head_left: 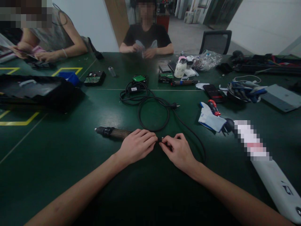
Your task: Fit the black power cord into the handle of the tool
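An electric screwdriver (117, 133) lies on the green table, its black nose pointing left. My left hand (138, 144) is closed over the rear of its brownish body. Close by on the right, my right hand (178, 150) pinches a small black cable connector (160, 139) at the screwdriver's tail end. Fingers hide most of the joint, so whether the connector is seated cannot be seen. Beyond both hands, a black power cable (154, 129) lies in loose loops, with an adapter box (134, 89) and a plug (174, 105).
Hard drives (94, 78) lie further back, beside another screwdriver (185, 83). At right are a glove (210, 117), a red-handled screwdriver (213, 107), a phone (213, 93) and a long white device (272, 179). A black tray (35, 94) stands left. Two people sit across the table.
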`<move>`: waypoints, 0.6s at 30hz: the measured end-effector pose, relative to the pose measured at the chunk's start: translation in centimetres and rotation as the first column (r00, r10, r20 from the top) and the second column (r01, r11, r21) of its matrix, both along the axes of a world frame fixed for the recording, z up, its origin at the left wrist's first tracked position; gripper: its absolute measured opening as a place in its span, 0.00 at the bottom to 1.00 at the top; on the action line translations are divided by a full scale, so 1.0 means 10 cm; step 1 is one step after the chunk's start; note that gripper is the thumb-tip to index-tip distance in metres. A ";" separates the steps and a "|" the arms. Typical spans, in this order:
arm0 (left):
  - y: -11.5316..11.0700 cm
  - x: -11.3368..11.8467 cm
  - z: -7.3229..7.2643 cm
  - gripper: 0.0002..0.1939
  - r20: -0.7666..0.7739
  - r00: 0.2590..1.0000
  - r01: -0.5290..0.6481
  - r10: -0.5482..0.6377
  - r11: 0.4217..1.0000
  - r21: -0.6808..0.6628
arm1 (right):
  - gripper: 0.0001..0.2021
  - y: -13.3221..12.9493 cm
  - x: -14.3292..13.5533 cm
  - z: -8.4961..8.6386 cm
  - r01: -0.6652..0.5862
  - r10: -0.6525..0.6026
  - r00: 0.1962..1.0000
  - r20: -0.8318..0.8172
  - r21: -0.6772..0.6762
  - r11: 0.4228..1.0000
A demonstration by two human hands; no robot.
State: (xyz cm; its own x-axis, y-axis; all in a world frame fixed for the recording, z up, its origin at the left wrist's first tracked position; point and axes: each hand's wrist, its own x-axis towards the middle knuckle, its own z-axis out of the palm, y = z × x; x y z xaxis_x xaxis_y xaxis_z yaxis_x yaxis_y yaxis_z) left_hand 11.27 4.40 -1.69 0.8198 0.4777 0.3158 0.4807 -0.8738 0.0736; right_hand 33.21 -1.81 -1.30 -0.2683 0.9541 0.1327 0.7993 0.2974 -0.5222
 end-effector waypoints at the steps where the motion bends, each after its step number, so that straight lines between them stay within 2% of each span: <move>1: 0.00 0.00 0.00 0.11 0.001 1.000 -0.010 0.010 1.000 0.004 | 0.07 0.00 0.00 0.01 -0.004 0.004 1.000 0.000 -0.003 1.000; 4: -0.01 0.00 0.01 0.11 0.005 0.999 -0.032 0.033 0.999 -0.006 | 0.06 0.00 0.00 0.02 -0.005 0.005 1.000 0.003 -0.003 1.000; 8: 0.00 0.00 0.01 0.11 0.006 1.000 0.009 -0.009 1.000 0.006 | 0.06 0.00 0.00 0.02 -0.001 0.001 1.000 0.008 -0.010 1.000; 11: 0.01 0.00 0.00 0.10 0.024 1.000 -0.005 0.004 0.999 0.040 | 0.06 0.00 -0.01 0.01 0.001 -0.001 1.000 0.007 0.000 1.000; 18: 0.01 0.00 0.00 0.11 0.007 1.000 0.011 -0.011 1.000 0.020 | 0.07 0.00 -0.01 0.01 0.001 -0.001 1.000 0.012 0.005 1.000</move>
State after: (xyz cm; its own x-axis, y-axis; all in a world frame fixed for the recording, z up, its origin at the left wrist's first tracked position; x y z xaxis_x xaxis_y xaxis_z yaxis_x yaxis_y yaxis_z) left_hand 11.27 4.50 -1.67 0.8227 0.4619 0.3314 0.4704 -0.8804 0.0594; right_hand 33.15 -1.83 -1.18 -0.2694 0.9536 0.1341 0.8058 0.2995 -0.5109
